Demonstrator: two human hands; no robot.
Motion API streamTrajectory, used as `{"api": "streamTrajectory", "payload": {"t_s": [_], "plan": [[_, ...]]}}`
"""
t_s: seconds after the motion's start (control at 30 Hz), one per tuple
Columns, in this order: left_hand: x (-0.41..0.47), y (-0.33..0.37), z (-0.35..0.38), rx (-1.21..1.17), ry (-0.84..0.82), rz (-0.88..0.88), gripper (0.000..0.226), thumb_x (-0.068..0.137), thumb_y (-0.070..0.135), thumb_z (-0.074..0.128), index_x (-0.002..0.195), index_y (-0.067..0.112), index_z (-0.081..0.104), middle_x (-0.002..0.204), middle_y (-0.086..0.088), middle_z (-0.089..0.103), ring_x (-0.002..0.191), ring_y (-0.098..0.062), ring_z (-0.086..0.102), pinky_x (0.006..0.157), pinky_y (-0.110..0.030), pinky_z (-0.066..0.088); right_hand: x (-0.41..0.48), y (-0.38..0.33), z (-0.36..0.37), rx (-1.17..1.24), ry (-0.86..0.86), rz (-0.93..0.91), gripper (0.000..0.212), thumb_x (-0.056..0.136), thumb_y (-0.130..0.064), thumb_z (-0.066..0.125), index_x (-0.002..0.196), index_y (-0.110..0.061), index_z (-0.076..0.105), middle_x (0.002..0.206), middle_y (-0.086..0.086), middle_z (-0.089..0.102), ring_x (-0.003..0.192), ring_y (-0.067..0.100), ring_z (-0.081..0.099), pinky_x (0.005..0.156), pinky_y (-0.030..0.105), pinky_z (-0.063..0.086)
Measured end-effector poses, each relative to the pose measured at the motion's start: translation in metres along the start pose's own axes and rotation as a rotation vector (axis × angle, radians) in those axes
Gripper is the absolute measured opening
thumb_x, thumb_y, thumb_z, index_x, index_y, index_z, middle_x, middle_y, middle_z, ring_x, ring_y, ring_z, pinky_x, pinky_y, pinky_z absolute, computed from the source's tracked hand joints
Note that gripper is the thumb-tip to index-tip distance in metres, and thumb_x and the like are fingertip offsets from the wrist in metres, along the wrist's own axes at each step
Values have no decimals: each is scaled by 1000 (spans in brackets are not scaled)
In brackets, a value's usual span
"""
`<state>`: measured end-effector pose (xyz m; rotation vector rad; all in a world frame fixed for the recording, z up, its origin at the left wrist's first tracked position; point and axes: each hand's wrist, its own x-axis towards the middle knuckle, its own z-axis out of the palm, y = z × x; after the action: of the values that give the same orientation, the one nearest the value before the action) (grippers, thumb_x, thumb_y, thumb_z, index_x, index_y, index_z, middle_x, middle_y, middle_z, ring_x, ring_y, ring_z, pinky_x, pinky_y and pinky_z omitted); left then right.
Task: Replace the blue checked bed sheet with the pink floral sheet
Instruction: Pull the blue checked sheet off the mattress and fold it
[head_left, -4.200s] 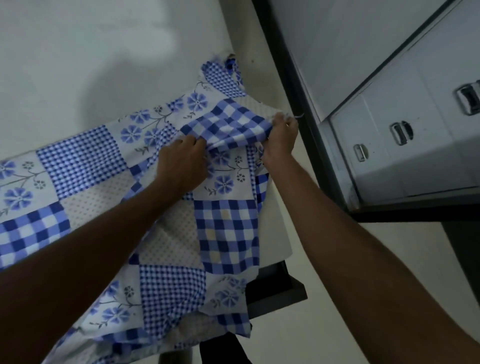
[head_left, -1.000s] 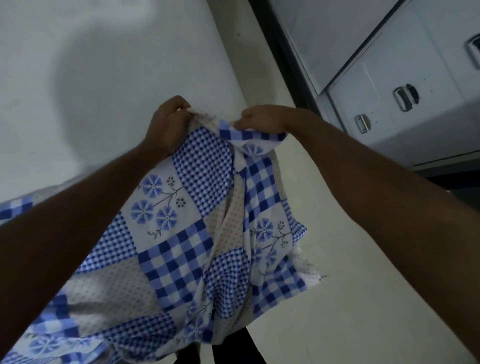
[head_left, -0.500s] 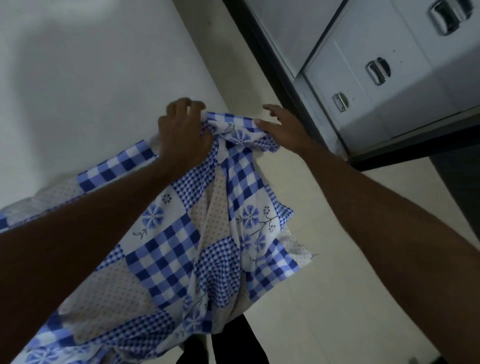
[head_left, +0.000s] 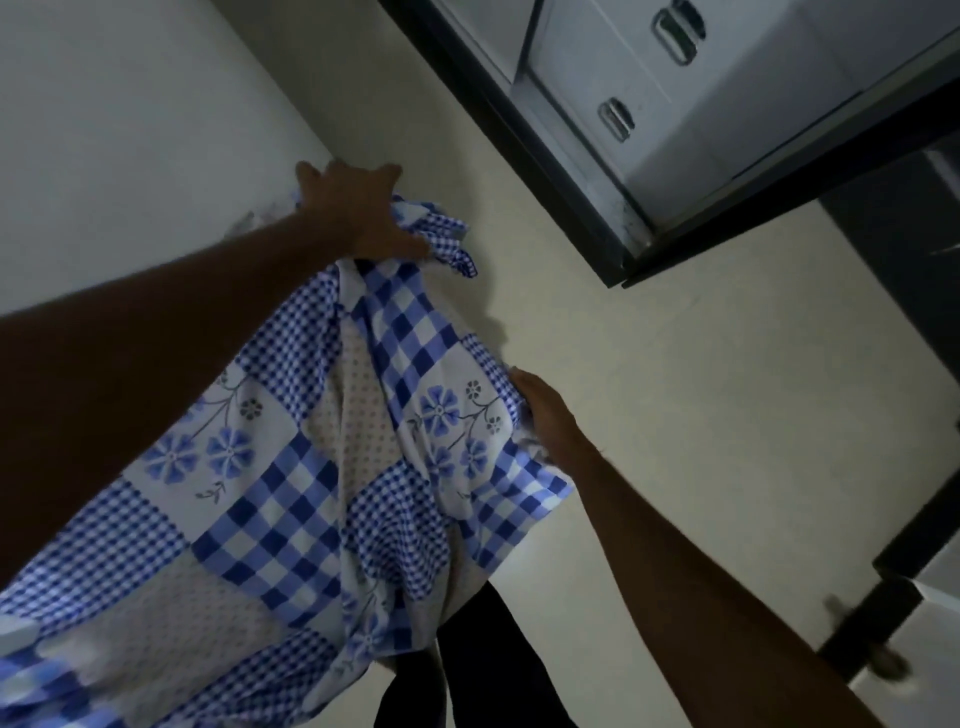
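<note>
Fingers of the left hand (head_left: 358, 213) grip the bunched top of the blue checked sheet (head_left: 291, 493). Lower down, the right hand (head_left: 543, 410) pinches its side edge. Below both hands the sheet hangs over a pale floor (head_left: 675, 415). Beyond the left fingers is a white wall (head_left: 130, 130), past the right a grey cabinet (head_left: 675, 104).

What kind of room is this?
Probably a bedroom, maybe in a dorm. The left hand and right hand hold up a blue checked bed sheet, and a grey metal cabinet with drawer handles stands across from a plain wall.
</note>
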<state>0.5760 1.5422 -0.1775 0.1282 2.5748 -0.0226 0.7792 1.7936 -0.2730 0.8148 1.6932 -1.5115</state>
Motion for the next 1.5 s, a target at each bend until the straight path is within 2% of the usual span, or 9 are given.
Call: {"api": "streamTrajectory", "payload": {"t_s": [0.17, 0.27, 0.5, 0.63, 0.7, 0.87, 1.0, 1.23, 1.5], "plan": [[4, 28, -14, -123, -277, 120, 50, 78, 33, 80, 111, -1, 63, 112, -20, 63, 102, -34, 61, 79, -37, 45, 1, -26, 2, -68, -74, -10, 76, 77, -64, 71, 134, -15, 61, 127, 3, 67, 111, 15, 64, 99, 30, 49], [-7, 27, -29, -251, -271, 262, 12, 77, 14, 71, 78, 9, 61, 91, -14, 65, 80, -27, 60, 66, -31, 42, 1, -35, -1, -44, -71, -51, 68, 95, -30, 69, 153, -20, 36, 126, 6, 60, 99, 6, 61, 76, 14, 48], [-65, 9, -54, -656, -195, 294, 37, 83, -18, 40, 91, 10, 64, 76, -2, 58, 58, -5, 53, 57, -15, 46, -4, -86, 14, -314, -172, -317, 105, 60, -49, 92, 149, -22, 44, 129, 7, 63, 116, 20, 63, 100, 41, 53], [-94, -12, -51, -747, -84, 236, 34, 76, -4, 47, 98, 7, 70, 86, -5, 66, 74, -3, 61, 68, -19, 48, -43, -90, 21, -591, -336, -337, 52, 72, -23, 92, 118, -17, 67, 113, -5, 71, 95, -8, 66, 83, 12, 50], [-110, -23, -49, -736, -26, 216, 46, 63, 7, 46, 101, 2, 72, 96, -10, 68, 89, -16, 61, 75, -30, 50, -65, -69, 35, -805, -359, -308, 29, 82, -26, 84, 104, -12, 73, 101, 2, 75, 91, 10, 70, 82, 27, 55], [-159, -79, -22, -404, 193, 369, 55, 51, 11, 47, 96, -2, 75, 110, -24, 66, 104, -40, 63, 89, -45, 50, -114, -24, 72, -807, -156, -468, 52, 99, -24, 64, 63, -22, 27, 52, -10, 30, 47, 5, 29, 54, 30, 23], [-222, -141, 16, -477, 340, 287, 36, 65, 8, 59, 94, -4, 76, 115, -30, 61, 108, -42, 61, 89, -32, 39, -164, 24, 104, -745, -62, -666, 17, 96, -32, 53, 80, -25, 54, 70, 2, 53, 65, 21, 51, 65, 35, 37], [-347, -250, 90, -409, 390, 301, 30, 65, 1, 52, 83, -5, 76, 92, -34, 64, 90, -49, 64, 71, -31, 37, -217, 98, 192, -919, 190, -579, 72, 89, -32, 68, 151, -26, 31, 85, 7, 62, 69, 28, 60, 59, 33, 42], [-412, -304, 143, -744, 475, 78, 58, 63, 18, 44, 108, -4, 73, 115, -31, 63, 109, -43, 61, 84, -23, 36, -237, 89, 253, -864, 679, -776, 121, 62, -34, 93, 159, -33, 19, 151, 14, 31, 100, 38, 61, 63, 38, 48]]}}
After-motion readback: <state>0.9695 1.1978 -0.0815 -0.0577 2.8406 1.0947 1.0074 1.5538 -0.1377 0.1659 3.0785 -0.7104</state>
